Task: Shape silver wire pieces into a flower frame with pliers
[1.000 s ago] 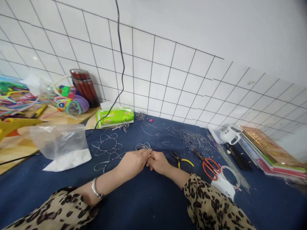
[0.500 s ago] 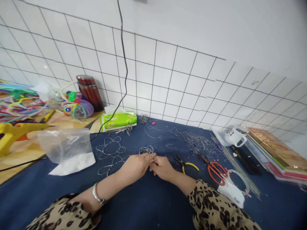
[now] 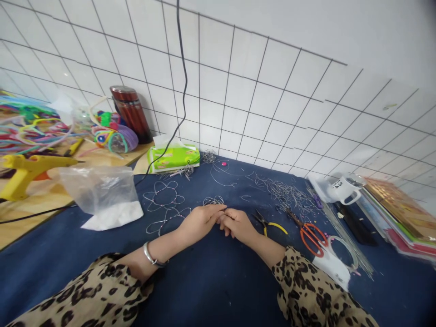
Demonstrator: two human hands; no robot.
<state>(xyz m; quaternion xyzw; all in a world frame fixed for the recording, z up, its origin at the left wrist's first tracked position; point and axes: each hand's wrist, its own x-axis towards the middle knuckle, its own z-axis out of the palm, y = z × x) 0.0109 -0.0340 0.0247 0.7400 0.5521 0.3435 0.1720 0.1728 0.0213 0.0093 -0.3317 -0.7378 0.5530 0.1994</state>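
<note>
A dark blue cloth-covered tabletop (image 3: pixel 204 286) spreads beneath the bare left hand (image 3: pixel 200 221) and bare right hand (image 3: pixel 239 225), which meet with fingers curled. Orange-handled metal scissors (image 3: pixel 303 227) and smaller yellow-handled pliers (image 3: pixel 265 222) lie to the right, presumably for easy reach. The bundle of looped silvery wire (image 3: pixel 214 200) shows just on their far side, perhaps steadied there; its near part is hidden, so whether either hand grips it cannot be told.

Thin silver wire (image 3: pixel 214 200), bent into a cluster of overlapping rounded loops, sits just below the frame's centre, its near part hidden.
</note>
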